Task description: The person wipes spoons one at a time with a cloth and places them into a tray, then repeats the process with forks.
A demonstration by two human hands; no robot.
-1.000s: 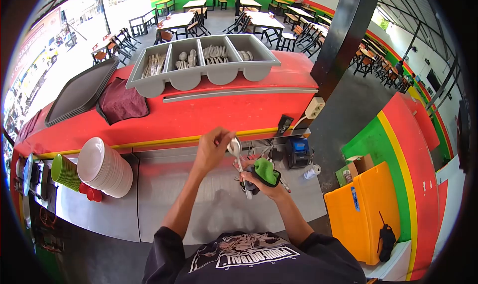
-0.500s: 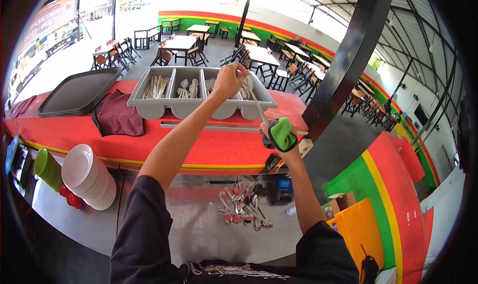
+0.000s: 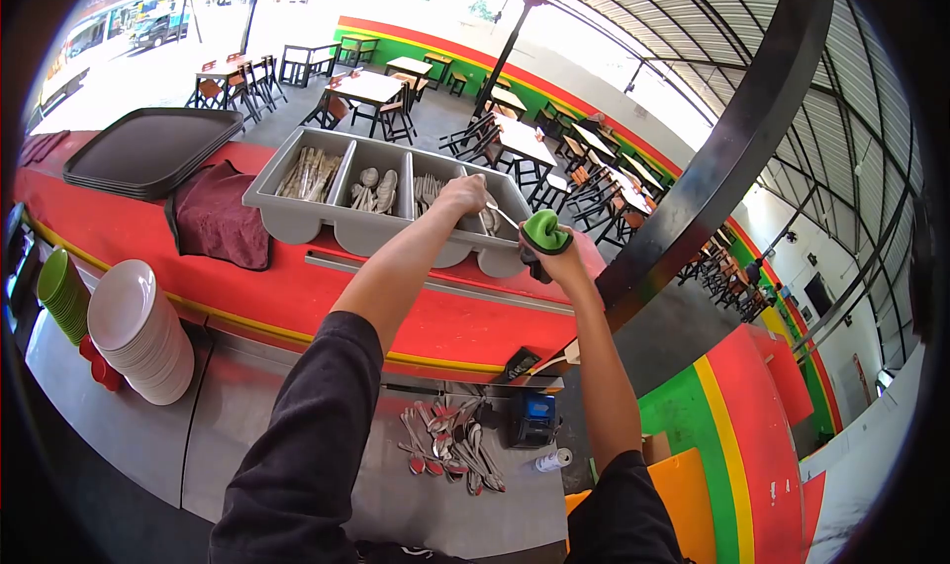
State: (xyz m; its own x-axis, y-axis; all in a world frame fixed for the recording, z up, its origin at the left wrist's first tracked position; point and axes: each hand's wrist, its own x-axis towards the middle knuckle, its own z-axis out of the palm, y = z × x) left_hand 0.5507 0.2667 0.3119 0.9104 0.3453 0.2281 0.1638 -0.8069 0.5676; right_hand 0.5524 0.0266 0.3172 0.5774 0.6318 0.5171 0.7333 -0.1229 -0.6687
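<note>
The right hand grasps a green cloth and a spoon's handle end. The left hand is bent by the spoon's bowl; whether its fingers grip is hidden. The spoon slants over the bin's right end. The bin stands near the red counter's far edge. A cutlery pile and a can lie toward the steel tabletop's right edge.

Arms outstretched, hands apparently curled.
</note>
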